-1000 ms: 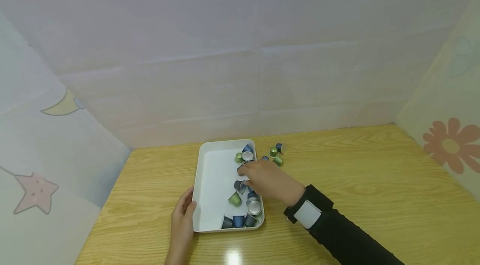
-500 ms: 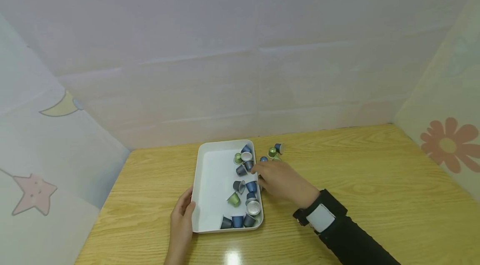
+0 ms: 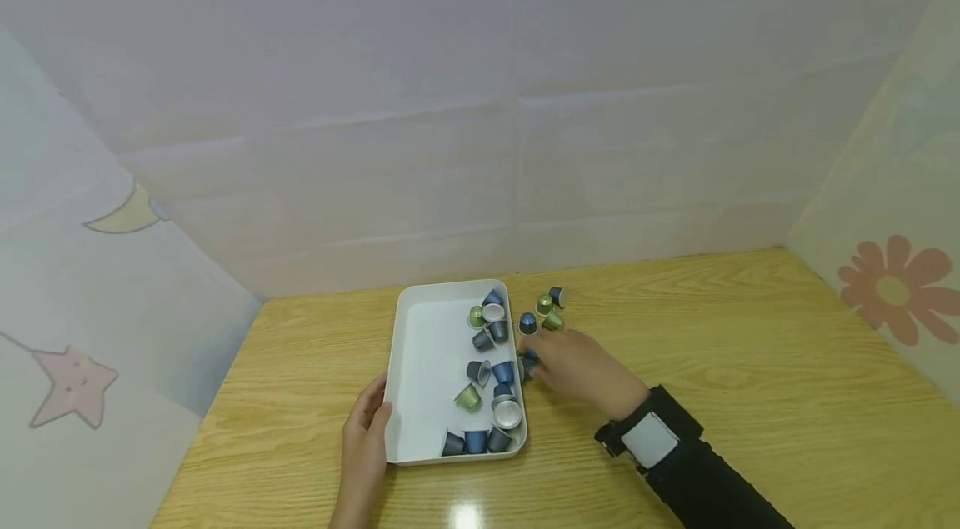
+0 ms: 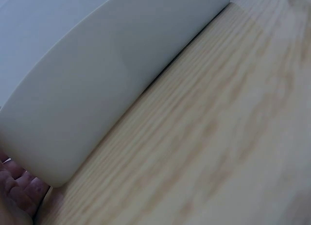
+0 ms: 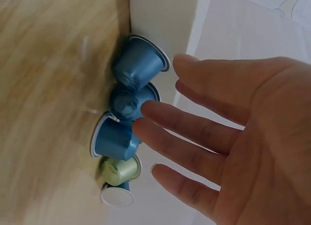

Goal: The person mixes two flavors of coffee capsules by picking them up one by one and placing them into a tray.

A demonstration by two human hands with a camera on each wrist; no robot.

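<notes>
A white tray lies on the wooden table, with several blue, dark grey and green coffee capsules along its right side and near edge. At its near left corner my left hand holds the tray's side, with curled fingers partly visible in the left wrist view. Just outside the right wall hovers my right hand, fingers spread and holding nothing. In the right wrist view its fingertips are near a blue capsule beside the tray wall, another blue capsule, and a green capsule.
Beyond my right hand, loose capsules lie beside the tray's far right corner: a dark blue one, two green ones and a blue one on its side. Pale fabric walls border the table behind and at both sides.
My right hand has come out over the tray's right edge and drawn back toward the right, uncovering capsules in the tray. The left hand and tray have stayed put.
</notes>
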